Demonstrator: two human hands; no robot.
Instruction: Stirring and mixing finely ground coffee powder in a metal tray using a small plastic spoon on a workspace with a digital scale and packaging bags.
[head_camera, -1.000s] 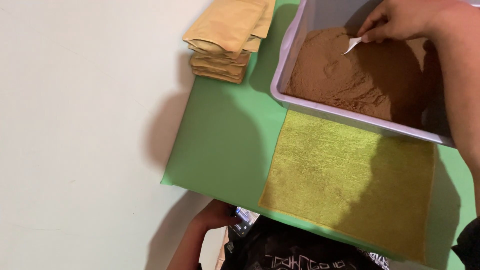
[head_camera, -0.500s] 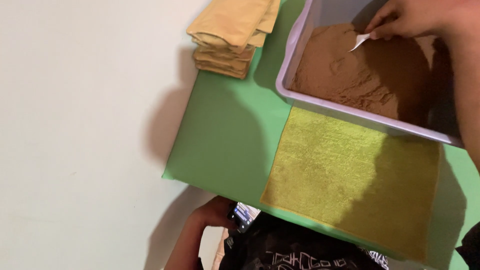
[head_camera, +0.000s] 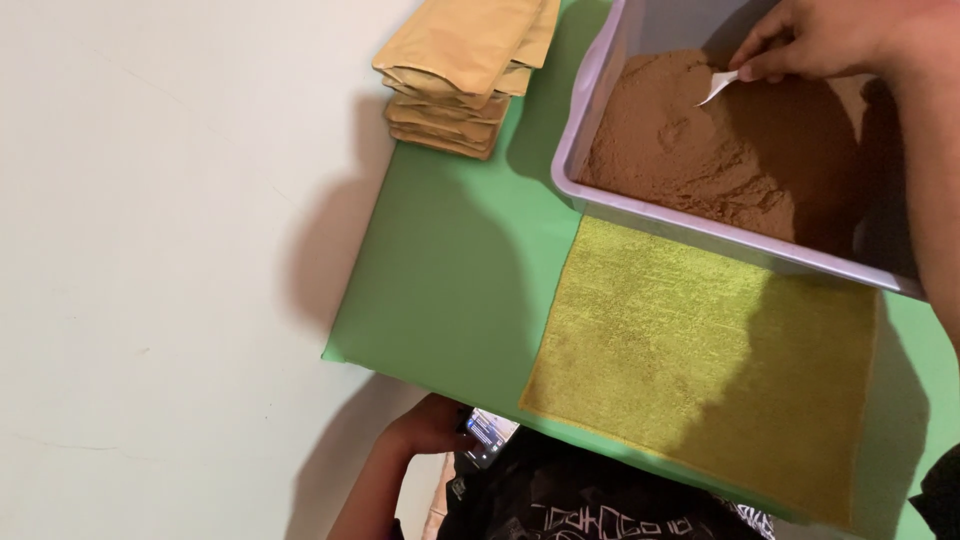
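My right hand (head_camera: 830, 35) reaches in from the top right and pinches a small white scoop (head_camera: 718, 88). The scoop's tip rests in a heap of brown powder (head_camera: 680, 160) that fills a grey plastic tray (head_camera: 588, 120). My left hand (head_camera: 425, 430) is low, below the near edge of the green table (head_camera: 450, 260), its fingers curled beside a small phone-like device (head_camera: 490, 437). I cannot make out whether it grips the device.
A yellow-green towel (head_camera: 700, 360) lies flat on the table in front of the tray. A stack of tan paper pouches (head_camera: 460, 60) sits at the table's far left corner. A pale floor lies to the left of the table.
The view has shifted slightly. My right hand stays in the tray with the scoop at the powder's surface, and my left hand has hardly moved.
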